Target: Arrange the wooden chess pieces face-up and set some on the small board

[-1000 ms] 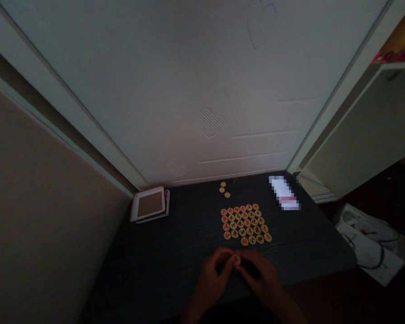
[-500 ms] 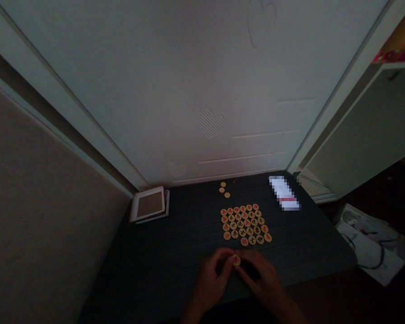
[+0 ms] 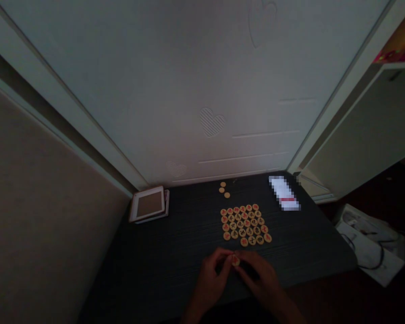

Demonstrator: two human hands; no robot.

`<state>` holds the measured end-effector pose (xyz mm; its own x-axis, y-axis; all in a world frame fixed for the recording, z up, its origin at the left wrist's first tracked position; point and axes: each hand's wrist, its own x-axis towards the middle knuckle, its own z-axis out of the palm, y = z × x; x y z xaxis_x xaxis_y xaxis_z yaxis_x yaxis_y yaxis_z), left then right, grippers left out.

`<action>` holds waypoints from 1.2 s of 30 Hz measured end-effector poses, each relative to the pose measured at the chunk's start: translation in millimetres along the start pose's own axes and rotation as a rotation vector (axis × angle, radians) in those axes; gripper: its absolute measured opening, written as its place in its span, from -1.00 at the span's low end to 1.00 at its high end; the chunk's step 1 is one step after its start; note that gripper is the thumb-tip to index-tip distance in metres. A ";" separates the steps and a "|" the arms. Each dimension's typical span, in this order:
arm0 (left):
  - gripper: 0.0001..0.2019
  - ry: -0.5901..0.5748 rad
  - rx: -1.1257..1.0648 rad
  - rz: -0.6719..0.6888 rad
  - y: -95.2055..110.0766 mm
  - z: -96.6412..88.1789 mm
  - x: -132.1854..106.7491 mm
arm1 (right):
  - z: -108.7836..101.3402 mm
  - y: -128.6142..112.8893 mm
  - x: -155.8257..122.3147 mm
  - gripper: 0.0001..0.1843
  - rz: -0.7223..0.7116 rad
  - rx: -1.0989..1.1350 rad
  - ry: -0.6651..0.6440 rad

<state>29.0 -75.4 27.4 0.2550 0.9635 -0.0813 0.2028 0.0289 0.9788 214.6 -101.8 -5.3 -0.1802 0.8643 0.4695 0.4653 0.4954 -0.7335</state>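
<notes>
Between my two hands is a round wooden Chinese chess piece (image 3: 235, 260) with a red character facing up. My left hand (image 3: 212, 274) pinches its left side, and my right hand (image 3: 259, 272) grips it from the right. Just beyond my fingers, several more chess pieces (image 3: 245, 223) with red or black characters lie in close rows on the dark table (image 3: 168, 261). The nearest row has a gap at its left end. Farther back, three blank-looking discs (image 3: 227, 195) lie loosely together.
At the table's back left sits a shallow box (image 3: 150, 203) with a pale rim. A pixelated white item (image 3: 284, 193) lies at the back right. White panelling (image 3: 189, 90) rises behind the table. On the floor to the right is a white box (image 3: 371, 247) with dark cords.
Both hands stay in nearly the same place, still holding the piece, which has shifted or turned very slightly. The rows of pieces look unchanged.
</notes>
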 end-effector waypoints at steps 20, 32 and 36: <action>-0.85 -0.034 0.041 0.057 1.9 -0.1 -1.3 | -0.9 3.2 3.8 -0.82 0.129 0.043 -0.006; -0.85 -0.082 0.077 0.056 0.2 2.2 -2.4 | -1.6 2.8 3.1 -0.77 0.299 0.080 -0.045; -0.83 -0.070 0.081 0.051 -3.5 4.0 -1.8 | -2.6 1.0 3.9 -0.76 0.327 0.076 -0.040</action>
<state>31.6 -78.3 23.4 0.3318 0.9422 -0.0475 0.2626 -0.0439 0.9639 216.6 -98.2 -2.9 -0.0668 0.9806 0.1844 0.4387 0.1948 -0.8772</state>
